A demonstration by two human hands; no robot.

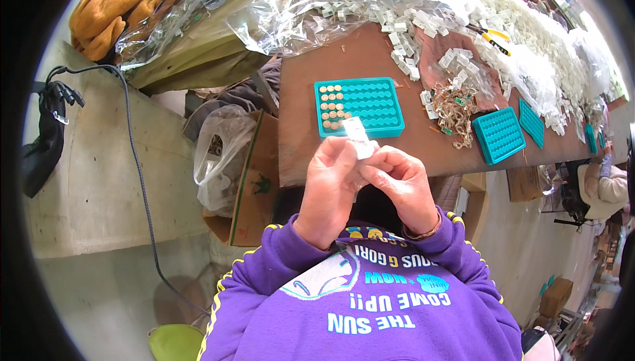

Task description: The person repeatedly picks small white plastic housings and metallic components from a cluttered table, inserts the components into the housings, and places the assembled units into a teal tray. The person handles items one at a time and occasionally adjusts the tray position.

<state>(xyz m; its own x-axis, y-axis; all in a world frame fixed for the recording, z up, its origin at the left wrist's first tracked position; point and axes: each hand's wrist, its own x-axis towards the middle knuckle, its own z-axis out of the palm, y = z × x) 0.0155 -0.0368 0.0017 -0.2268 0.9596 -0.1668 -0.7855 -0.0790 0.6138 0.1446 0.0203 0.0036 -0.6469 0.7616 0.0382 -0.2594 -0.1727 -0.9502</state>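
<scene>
The person wears a purple sweatshirt (264, 324) with sleeves (281, 258) edged in narrow yellow stripes (456, 218). Reading its front as a dial, a fuzzy white patch (321, 276) sits near 9 o'clock, a turquoise emblem (433, 284) near 3, yellow motifs (357, 233) at 12, and white lettering (370, 323) (upside down from this angle) at 6.

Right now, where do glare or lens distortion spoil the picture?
Head view: glare washes out much of the white heap, upper right, and part of the white piece in the left hand; head view again: fisheye bending grows toward the dark corners.
</scene>
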